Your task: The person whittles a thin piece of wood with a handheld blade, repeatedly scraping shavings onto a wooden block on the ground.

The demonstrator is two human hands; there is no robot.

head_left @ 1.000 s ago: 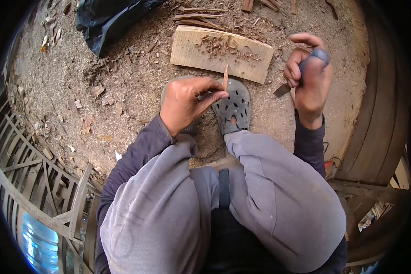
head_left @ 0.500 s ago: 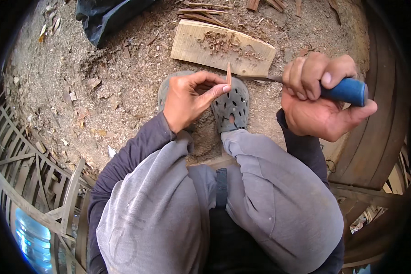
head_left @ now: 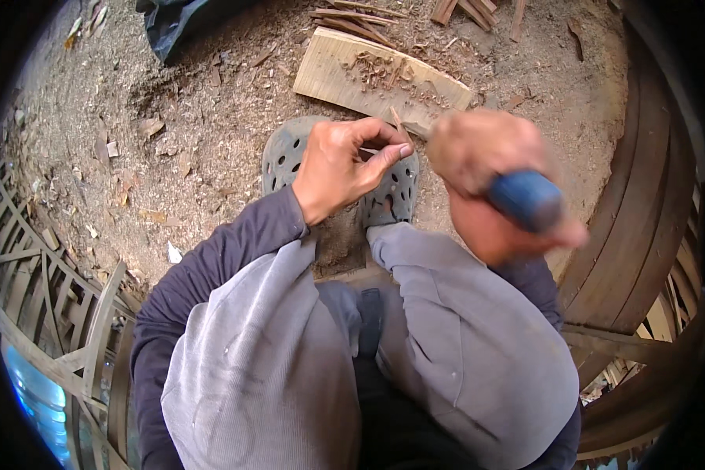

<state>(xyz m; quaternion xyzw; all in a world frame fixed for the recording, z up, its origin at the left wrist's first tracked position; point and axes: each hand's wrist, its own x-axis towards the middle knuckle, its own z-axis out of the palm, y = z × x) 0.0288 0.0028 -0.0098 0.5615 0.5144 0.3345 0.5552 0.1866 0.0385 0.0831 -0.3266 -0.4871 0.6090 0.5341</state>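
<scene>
My left hand (head_left: 337, 160) pinches a thin, pointed reddish wood sliver (head_left: 398, 121), held upright and slightly tilted over my grey clogs (head_left: 286, 157). Close to its right, my right hand (head_left: 482, 149), smeared by motion, is closed round the blue handle (head_left: 525, 200) of a tool whose blade is mostly hidden or blurred; I cannot tell whether it touches the sliver. Just beyond both hands a pale wooden board (head_left: 329, 66) lies on the ground, with curled shavings (head_left: 376, 70) on it.
Dark plastic sheeting (head_left: 172, 27) lies at the upper left, wood strips (head_left: 352, 19) behind the board. Slatted wooden pieces (head_left: 39, 298) and a blue plastic bottle (head_left: 35, 392) are at lower left. Dark planks (head_left: 634, 196) run along the right, beside debris-strewn ground (head_left: 133, 196).
My right hand has turned and swung leftward with the blue-handled tool, now close to the sliver. My left hand has shifted slightly up and right, still pinching the sliver.
</scene>
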